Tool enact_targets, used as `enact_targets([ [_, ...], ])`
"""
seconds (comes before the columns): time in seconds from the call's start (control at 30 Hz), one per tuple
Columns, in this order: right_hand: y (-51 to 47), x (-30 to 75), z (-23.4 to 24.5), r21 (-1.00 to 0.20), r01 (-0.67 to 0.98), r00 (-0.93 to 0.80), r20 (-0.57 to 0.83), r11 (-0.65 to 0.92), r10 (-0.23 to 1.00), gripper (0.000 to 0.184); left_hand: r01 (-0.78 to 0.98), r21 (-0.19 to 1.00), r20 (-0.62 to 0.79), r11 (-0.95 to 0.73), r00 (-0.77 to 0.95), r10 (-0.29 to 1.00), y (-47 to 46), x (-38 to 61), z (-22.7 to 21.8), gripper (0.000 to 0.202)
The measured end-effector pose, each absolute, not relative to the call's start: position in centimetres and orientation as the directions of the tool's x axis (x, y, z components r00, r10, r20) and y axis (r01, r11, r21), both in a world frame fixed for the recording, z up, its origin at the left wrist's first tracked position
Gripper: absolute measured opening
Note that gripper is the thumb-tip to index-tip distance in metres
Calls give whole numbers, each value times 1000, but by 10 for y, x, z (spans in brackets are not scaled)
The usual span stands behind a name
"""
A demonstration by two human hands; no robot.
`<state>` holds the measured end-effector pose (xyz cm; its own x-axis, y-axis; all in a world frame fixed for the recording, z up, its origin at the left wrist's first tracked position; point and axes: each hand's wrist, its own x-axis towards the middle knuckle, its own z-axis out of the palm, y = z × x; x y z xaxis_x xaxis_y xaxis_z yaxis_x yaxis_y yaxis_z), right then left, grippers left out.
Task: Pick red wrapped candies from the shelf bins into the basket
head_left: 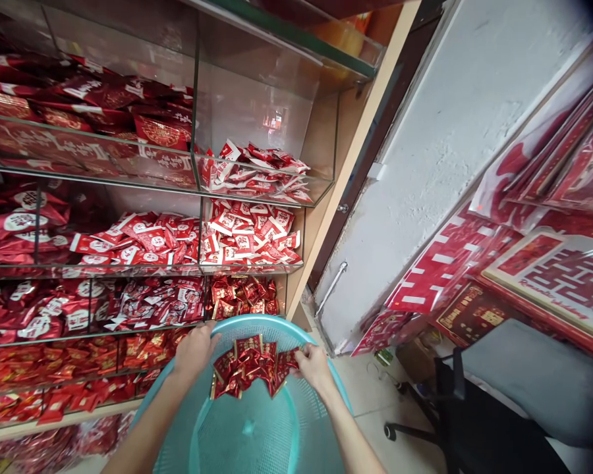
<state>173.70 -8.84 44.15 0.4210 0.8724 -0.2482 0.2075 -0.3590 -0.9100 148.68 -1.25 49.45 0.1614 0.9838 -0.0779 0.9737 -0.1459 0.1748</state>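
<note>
A large turquoise plastic basket (247, 438) is in front of me, against the lower shelves. Small red and gold wrapped packets (250, 365) lie in a pile on its far inner side. My left hand (195, 352) is closed on the basket's far left rim, its thumb toward the inside. On the right, my right hand (315, 367) reaches over the basket with fingers pinched at a red packet on the pile's right edge. Its fingertips are partly hidden. Similar red and gold packets (244, 296) fill the glass compartment just beyond the rim.
A glass-divided shelf unit (319, 227) holds several rows of red packets (151, 237). To the right are a white wall (405, 164), a dark door (346, 204) and red decorations (439, 260). A black wheeled chair (474, 408) stands on the tiled floor (370, 388).
</note>
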Motion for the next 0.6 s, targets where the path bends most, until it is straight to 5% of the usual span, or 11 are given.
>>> enact_targets([
  [0.6, -84, 1733, 429, -947, -119, 412, -321, -299, 853, 23, 972, 176, -78, -156, 172, 982, -10, 1486, 493, 35],
])
